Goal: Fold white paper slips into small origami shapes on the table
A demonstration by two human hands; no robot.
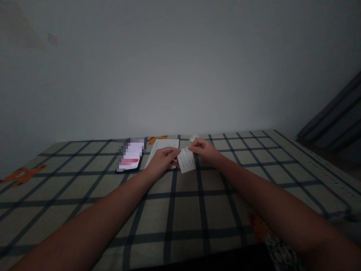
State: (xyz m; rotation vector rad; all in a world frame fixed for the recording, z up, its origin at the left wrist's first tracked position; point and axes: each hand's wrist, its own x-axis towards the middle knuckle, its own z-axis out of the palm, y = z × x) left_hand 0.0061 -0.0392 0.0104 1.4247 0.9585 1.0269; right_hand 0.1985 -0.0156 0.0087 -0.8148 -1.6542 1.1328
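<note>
A small white slip of paper (pixel 187 161) with faint lines of writing is held up between my two hands. My left hand (pixel 163 160) pinches its upper left corner. The thumb and fingers of my right hand (pixel 205 149) grip its upper right edge. Just behind the right fingers a whitish piece (pixel 194 137) sticks up; I cannot tell whether it is part of the same paper. Beyond my left hand lie white sheets or a notebook (pixel 168 143), partly covered by that hand.
A phone or tablet (pixel 131 154) with a lit, pixelated screen lies to the left of the sheets. Everything rests on a checked cloth (pixel 146 226) with orange animal figures. A pale wall (pixel 180 75) rises behind; dark striped fabric (pixel 335 113) hangs at right.
</note>
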